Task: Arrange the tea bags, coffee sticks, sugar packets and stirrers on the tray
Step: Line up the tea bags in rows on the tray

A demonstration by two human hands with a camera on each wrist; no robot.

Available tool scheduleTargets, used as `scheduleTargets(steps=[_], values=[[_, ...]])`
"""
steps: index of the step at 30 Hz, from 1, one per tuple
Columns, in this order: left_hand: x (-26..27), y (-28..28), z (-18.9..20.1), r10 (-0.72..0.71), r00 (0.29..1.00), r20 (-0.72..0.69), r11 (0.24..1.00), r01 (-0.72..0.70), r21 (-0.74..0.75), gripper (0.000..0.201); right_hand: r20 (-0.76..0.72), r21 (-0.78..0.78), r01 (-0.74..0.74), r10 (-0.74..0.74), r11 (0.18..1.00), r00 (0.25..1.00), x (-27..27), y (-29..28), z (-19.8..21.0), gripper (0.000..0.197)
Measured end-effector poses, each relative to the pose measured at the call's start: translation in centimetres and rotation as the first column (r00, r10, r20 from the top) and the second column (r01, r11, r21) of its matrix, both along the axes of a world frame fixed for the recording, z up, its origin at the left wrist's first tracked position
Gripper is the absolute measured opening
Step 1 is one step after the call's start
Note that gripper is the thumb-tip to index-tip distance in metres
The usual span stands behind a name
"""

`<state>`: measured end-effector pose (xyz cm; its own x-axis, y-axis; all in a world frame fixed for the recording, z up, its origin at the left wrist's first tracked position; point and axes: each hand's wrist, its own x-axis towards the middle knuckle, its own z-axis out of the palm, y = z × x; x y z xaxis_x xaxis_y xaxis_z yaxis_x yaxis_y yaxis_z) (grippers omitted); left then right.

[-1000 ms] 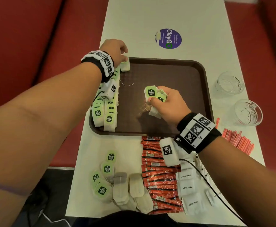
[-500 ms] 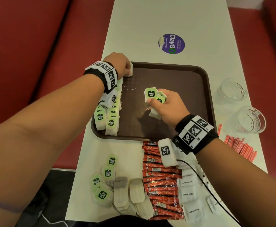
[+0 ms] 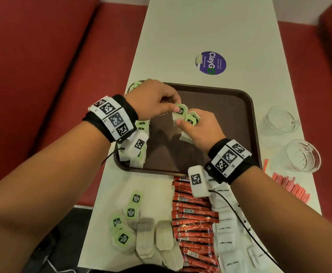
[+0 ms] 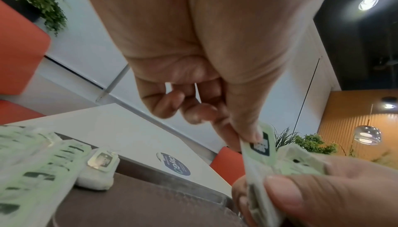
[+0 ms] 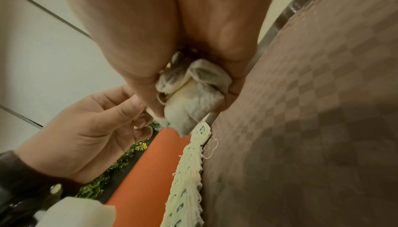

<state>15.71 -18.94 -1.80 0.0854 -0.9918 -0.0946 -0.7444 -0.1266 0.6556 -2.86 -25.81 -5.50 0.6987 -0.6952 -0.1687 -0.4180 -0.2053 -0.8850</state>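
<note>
Crumpled bags [image 5: 193,86], R-wrist view only

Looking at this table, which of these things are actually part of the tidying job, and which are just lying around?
Part of the job:
tray
tea bags in the right hand, one pinched by the left hand
tea bag row on the tray
loose tea bags
coffee sticks
sugar packets
stirrers

Just lying about:
two glass cups
purple sticker
</note>
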Motion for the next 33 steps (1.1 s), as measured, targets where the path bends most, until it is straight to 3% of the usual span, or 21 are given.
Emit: scheduleTargets(steps=[4, 7, 11, 17, 27, 30, 33], values=[[0.4, -0.1, 0.1, 0.053, 0.998, 0.037, 0.998, -0.052, -0.031, 0.005, 0.005, -0.009, 0.018, -0.018, 1.000, 1.000, 0.1, -0.3, -0.2, 0.016], [1.7, -0.9, 0.6, 0.194, 0.977, 0.090, 0.977, -0.184, -0.108, 0.009, 0.008, 0.004, 0.056, -0.056, 0.998, 0.998, -0.1, -0.5, -0.3, 0.009], [4.5, -2.7, 0.2, 0.323, 0.910, 0.259, 0.946, -0.310, -0.090, 0.011, 0.006, 0.064, 0.066, -0.066, 0.996, 0.998, -0.7, -0.8, -0.5, 0.015], [6.2, -5.2, -2.5, 0.165, 0.902, 0.399, 0.930, -0.277, 0.243, 0.024, 0.006, 0.062, 0.062, -0.062, 0.996, 0.998, -1.1, -1.2, -0.6, 0.019], [7.4, -8.0, -5.2, 0.281, 0.809, 0.516, 0.855, -0.456, 0.249, 0.017, -0.022, 0.068, 0.042, -0.040, 0.997, 0.999, -1.5, -1.5, -0.8, 0.021], [7.1, -8.6, -5.8, 0.302, 0.781, 0.546, 0.844, -0.485, 0.228, 0.028, -0.033, 0.115, 0.049, -0.046, 0.992, 0.998, -1.4, -1.5, -0.9, 0.014], [6.1, -9.0, -6.3, 0.225, 0.796, 0.562, 0.846, -0.446, 0.293, 0.037, -0.037, 0.152, 0.052, -0.047, 0.987, 0.998, -1.3, -1.5, -1.0, 0.009]])
